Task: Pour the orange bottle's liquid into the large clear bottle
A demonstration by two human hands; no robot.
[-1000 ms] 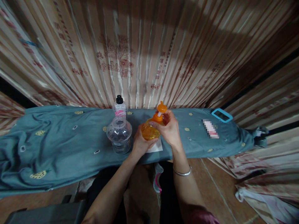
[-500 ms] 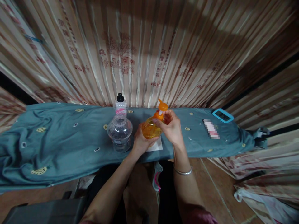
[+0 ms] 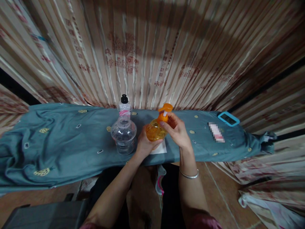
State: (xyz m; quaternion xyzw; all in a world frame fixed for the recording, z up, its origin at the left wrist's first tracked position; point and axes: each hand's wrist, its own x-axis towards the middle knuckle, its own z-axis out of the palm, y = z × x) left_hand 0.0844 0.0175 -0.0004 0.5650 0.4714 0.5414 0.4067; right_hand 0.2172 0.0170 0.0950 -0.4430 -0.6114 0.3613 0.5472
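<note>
Far left of the action, the clear plastic bottle with a black cap [image 3: 123, 133] stands just beside the work, close enough for an elbow nudge to topple it. The left hand [image 3: 143, 145] cups the round orange pump bottle [image 3: 154, 131], tilted above the teal cloth-covered counter [image 3: 59, 143]. The right hand [image 3: 176, 131] pinches its orange pump collar; one slip could spill liquid onto the white paper slip [image 3: 160, 149].

Red printed characters run in columns down the curtain [image 3: 133, 60], too blurred to read. The clear bottle [image 3: 124, 132] carries a pink label, its print too small to make out.
</note>
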